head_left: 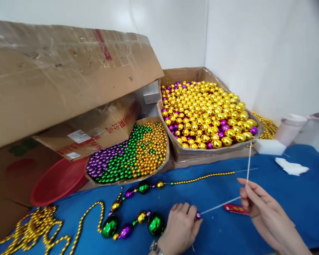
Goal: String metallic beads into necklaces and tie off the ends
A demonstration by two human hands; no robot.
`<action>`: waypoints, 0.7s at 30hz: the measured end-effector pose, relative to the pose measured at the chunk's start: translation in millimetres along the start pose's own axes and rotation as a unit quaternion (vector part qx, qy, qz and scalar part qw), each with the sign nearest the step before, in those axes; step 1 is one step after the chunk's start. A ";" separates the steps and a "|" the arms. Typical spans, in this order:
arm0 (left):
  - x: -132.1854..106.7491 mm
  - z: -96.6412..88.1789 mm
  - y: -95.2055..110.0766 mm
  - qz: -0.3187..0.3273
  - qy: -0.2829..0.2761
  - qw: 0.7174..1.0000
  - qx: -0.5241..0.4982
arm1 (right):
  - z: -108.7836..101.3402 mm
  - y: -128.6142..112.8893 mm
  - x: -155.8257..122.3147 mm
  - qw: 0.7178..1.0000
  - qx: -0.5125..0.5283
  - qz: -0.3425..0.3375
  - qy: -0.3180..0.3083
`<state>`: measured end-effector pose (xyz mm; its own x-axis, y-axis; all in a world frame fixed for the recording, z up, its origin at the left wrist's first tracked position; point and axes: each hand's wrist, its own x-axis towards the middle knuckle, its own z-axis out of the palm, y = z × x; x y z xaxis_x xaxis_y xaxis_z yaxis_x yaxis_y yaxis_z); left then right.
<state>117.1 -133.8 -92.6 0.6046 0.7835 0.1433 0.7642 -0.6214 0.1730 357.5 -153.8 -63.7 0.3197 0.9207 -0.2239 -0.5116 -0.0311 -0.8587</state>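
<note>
In front of the gold-bead box (pixel 186 74): bead strand (pixel 126 232) lies on counter (pixel 303 209), threaded up to the purple bead (pixel 198 215) your left hand (pixel 179 226) clamps. White cord (pixel 220 206) beyond is bare, pinched by your right hand (pixel 266 212); amount remaining unclear.

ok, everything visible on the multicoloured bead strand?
The bead strand lies on blue cloth, bent roughly into a U opening rightward: shiny, plastic-looking gold, green and purple balls, mixed sizes. The far run ends in small gold beads and bare cord. The left hand covers part of the near run; white cord leads to the right hand.
</note>
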 end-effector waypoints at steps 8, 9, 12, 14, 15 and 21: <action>-25.5 -1.2 -27.7 -0.022 0.005 0.998 0.051 | -11.6 12.3 18.4 0.997 0.029 -0.002 0.078; -27.1 -3.1 -30.6 -0.027 0.005 0.998 0.054 | -12.4 10.2 20.3 0.996 0.031 -0.004 0.087; -31.4 -6.1 -35.6 -0.032 0.005 0.998 0.054 | -13.2 4.1 23.6 0.995 0.021 -0.013 0.095; -36.6 -6.2 -38.2 -0.033 0.004 0.998 0.056 | -14.4 2.3 25.2 0.996 0.014 -0.023 0.086; -40.7 -6.9 -40.4 -0.031 0.007 0.998 0.062 | -15.8 2.4 26.4 0.996 0.009 -0.026 0.079; -98.7 -37.0 -82.7 -0.017 0.046 0.982 0.184 | -36.1 10.3 44.1 0.995 -0.052 -0.058 0.062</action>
<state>-14.1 -159.9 -85.0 0.5679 0.7892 0.2338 0.8229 -0.5379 -0.1831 395.1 -127.5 -99.1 0.4714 0.8652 -0.1710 -0.3822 0.0257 -0.9237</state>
